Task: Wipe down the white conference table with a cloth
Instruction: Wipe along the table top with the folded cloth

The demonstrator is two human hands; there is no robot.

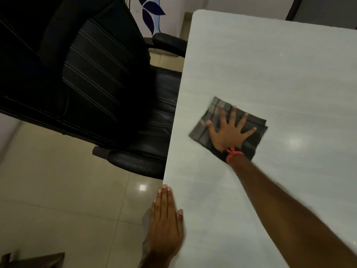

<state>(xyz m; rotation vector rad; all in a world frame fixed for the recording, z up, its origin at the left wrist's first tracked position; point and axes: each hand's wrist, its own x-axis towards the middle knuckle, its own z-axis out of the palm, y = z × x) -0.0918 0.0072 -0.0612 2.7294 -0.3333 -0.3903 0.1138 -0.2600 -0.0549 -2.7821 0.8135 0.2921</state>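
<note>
Well, the cloth (200, 132): dark grey, striped and folded into a square, lying flat on the white conference table (270, 64), near its left long edge and about halfway up the part I can see.
Right hand (228, 132): palm down on top of the cloth, all fingers straight and fanned wide, pressing and not clutching; a red thread (234, 152) is tied at the wrist.
Left hand (166, 225): laid along the near table edge, fingers straight and together, thumb on the top; it holds nothing.
Beside the table: a black office chair (87, 74) pushed up against that same edge, with glossy floor tiles (58, 190) below.
What could go wrong: nothing pins the cloth but a flat palm, so I'd guess a quick stroke could let it slip out or its folded layers spread. A sweep toward the chair could carry it over the edge onto the seat. Glare on the tabletop could hide missed streaks.
Writing: none I can read; only a blue leaf design (151, 10) on the wall, and no label shows on the cloth.
</note>
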